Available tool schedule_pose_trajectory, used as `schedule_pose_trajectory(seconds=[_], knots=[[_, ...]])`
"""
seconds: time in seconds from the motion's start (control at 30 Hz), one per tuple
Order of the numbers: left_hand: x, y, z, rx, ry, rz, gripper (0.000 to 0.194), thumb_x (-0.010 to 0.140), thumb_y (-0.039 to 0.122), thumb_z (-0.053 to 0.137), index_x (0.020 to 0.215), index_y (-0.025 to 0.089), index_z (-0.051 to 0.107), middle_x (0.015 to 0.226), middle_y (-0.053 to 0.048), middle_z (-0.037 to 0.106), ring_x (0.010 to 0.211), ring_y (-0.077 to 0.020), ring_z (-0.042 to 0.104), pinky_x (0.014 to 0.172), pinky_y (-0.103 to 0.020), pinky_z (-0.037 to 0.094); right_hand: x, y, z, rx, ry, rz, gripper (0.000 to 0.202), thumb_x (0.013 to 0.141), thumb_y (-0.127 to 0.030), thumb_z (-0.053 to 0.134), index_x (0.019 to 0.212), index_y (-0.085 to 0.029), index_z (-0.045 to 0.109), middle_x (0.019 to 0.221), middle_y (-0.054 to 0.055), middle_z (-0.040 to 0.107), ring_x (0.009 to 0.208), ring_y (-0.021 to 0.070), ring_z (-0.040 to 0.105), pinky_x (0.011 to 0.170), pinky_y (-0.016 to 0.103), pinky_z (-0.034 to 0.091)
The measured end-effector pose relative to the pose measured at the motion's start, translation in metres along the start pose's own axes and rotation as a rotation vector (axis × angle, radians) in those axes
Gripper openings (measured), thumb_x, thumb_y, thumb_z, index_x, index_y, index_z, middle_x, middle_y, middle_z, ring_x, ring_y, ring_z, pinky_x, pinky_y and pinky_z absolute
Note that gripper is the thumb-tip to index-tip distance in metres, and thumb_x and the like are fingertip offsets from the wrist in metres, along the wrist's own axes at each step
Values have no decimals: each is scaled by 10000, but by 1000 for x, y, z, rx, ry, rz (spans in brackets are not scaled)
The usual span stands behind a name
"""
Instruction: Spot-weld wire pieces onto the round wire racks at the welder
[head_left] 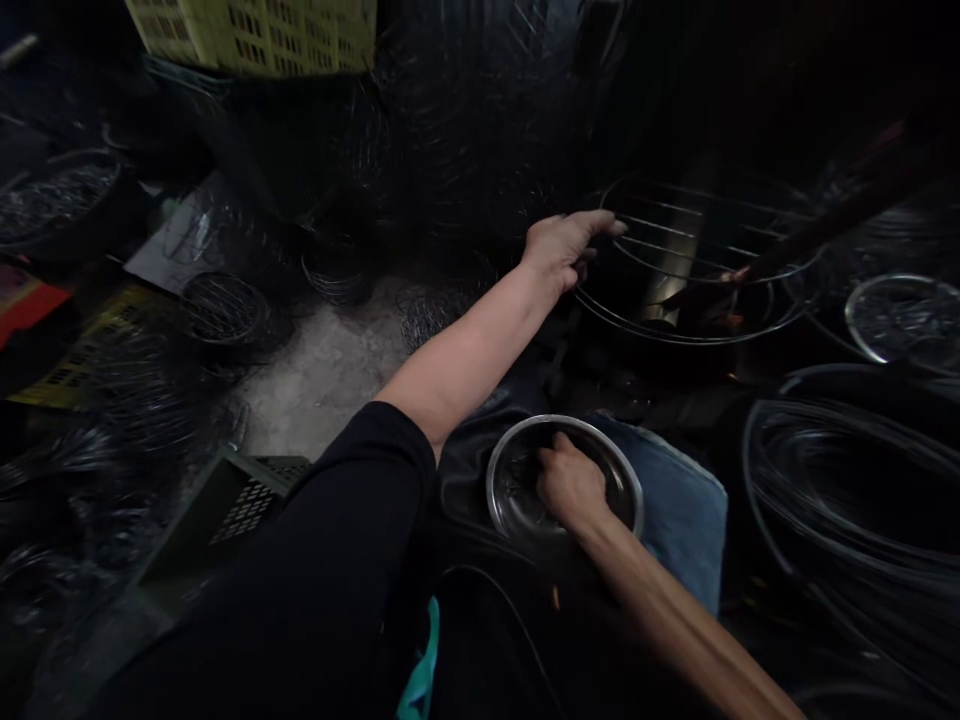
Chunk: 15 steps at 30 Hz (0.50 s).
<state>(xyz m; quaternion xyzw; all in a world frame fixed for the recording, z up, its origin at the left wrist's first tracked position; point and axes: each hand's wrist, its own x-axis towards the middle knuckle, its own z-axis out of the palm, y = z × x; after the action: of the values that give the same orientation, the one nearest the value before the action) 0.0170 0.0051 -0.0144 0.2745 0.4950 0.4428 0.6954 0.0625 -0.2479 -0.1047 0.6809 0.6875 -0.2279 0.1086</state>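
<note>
My left hand [564,252] reaches forward to the left edge of a round wire frame [664,268] with parallel bars. Its fingers are bent around the rim, though the darkness hides exactly how they meet the wire. Down in a shiny steel bowl [499,505] is my right hand [574,485], its fingers bunched and pointing at the inside. Thin, glinting bits [521,480] show in the bowl beside the fingers; what is between the fingertips is hidden. The bowl rests on my lap, over dark cloth, beside a blue denim-like cloth [679,510].
Coiled wire [847,490] fills a large round container at right. A metal bar [679,255] and a dark rod [817,235] lie within or behind the frame. A yellow crate [255,35] stands at the back, a green crate [240,510] at left. Wire bundles [225,305] cover the floor.
</note>
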Motion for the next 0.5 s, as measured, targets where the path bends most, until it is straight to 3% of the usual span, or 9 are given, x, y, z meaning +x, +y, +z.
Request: schedule_pose_trajectory(seconds=[0.1,0.2,0.27,0.33,0.43,0.5], knots=[[-8,-11,-6,-76,39,24,380,641,107,838,947,154,617,728,-8,535,696,-138,535,540,-233,275,-5,17,-2,220,80,-28,260,810,-157,550,881,-210,795,1025,96,717,881,216,686,739,294,493],[-17,-20,-10,-159,22,91,624,611,100,856,1179,173,608,716,20,534,641,-109,503,523,-224,271,-13,40,-5,676,213,5,211,736,-292,628,843,-223,797,917,76,754,874,241,703,795,337,535],[-26,-24,-9,-195,21,122,764,590,95,870,1287,180,571,702,29,542,616,-99,484,510,-221,272,-18,51,-7,929,204,116,271,670,-398,686,824,-204,795,753,64,746,683,234,690,654,341,550],[-35,-26,-6,-208,36,137,850,574,94,884,1348,181,541,696,31,555,610,-98,484,504,-218,280,-24,57,-9,1094,133,246,402,615,-482,738,868,-175,796,573,38,685,469,205,602,473,320,488],[-49,-25,1,-216,66,140,826,582,66,870,1337,190,558,706,27,578,611,-93,499,500,-204,289,-31,65,-13,1251,142,305,475,578,-523,784,897,-171,794,529,41,673,408,209,581,406,319,468],[-56,-24,5,-234,125,103,724,594,32,842,1257,209,610,699,35,574,596,-78,494,489,-190,275,-36,74,-14,1264,303,256,415,589,-517,794,853,-196,795,639,71,730,499,235,651,474,344,536]])
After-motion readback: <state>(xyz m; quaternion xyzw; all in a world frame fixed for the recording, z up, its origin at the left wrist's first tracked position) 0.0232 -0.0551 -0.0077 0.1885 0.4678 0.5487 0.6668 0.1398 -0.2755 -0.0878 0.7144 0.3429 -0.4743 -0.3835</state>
